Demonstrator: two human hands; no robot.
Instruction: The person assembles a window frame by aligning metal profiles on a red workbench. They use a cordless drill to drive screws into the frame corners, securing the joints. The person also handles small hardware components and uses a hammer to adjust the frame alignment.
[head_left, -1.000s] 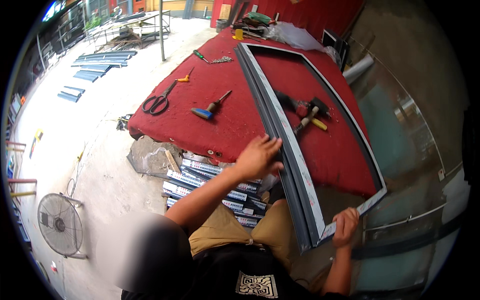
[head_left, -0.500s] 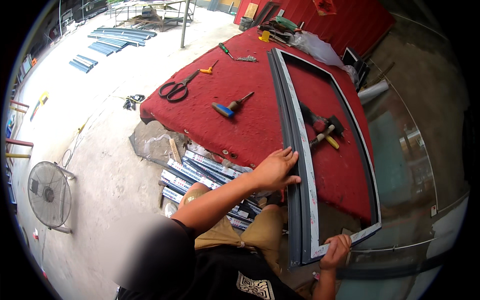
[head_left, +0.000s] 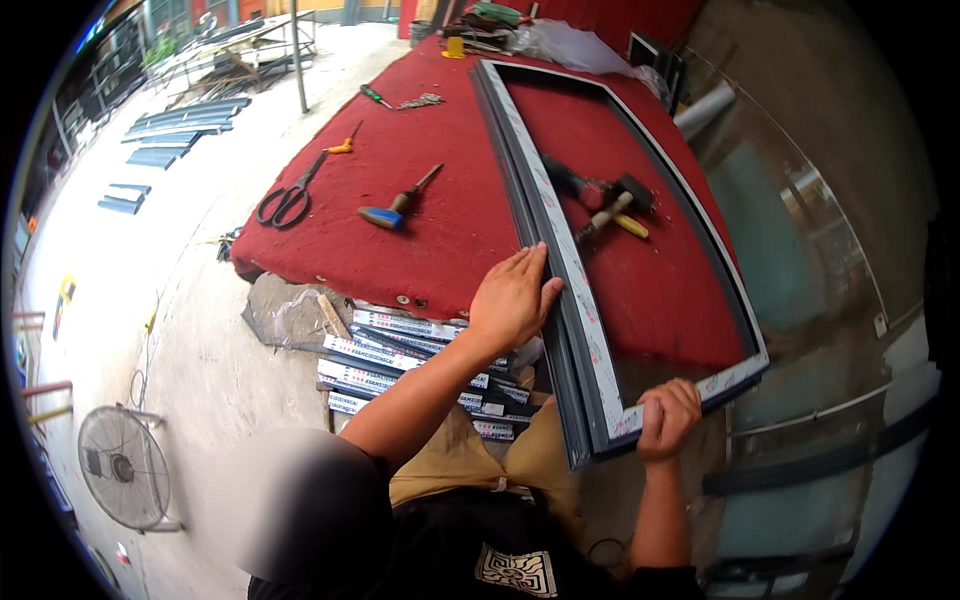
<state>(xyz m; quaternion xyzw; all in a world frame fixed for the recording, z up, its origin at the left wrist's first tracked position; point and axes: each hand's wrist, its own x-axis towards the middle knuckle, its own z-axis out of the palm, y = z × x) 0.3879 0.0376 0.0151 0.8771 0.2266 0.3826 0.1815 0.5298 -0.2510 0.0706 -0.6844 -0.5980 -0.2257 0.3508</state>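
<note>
A dark grey window frame (head_left: 566,235) with white printed protective film on its face lies over the red-covered table (head_left: 340,240), its near end sticking out past the table's edge toward me. My left hand (head_left: 508,300) rests flat against the frame's long left side, fingers stretched out and together, thumb apart. At the near right corner, my right hand (head_left: 670,418) has its fingers curled over the near rail and grips it. Through the frame's opening I see a hammer (head_left: 610,215), a yellow-handled tool (head_left: 632,227) and a dark red power tool (head_left: 580,187), partly covered.
Left of the frame lie a blue-handled screwdriver (head_left: 385,217), black scissors (head_left: 288,205), a yellow-handled tool (head_left: 341,147), a green screwdriver (head_left: 375,96) and loose screws (head_left: 420,101). Wrapped profiles (head_left: 400,350) are stacked below the table. A fan (head_left: 124,467) stands left; glass panes (head_left: 765,240) stand right.
My view has turned and shifted, so the frame, table and hands appear higher and further left. Both hands keep to the same parts of the frame.
</note>
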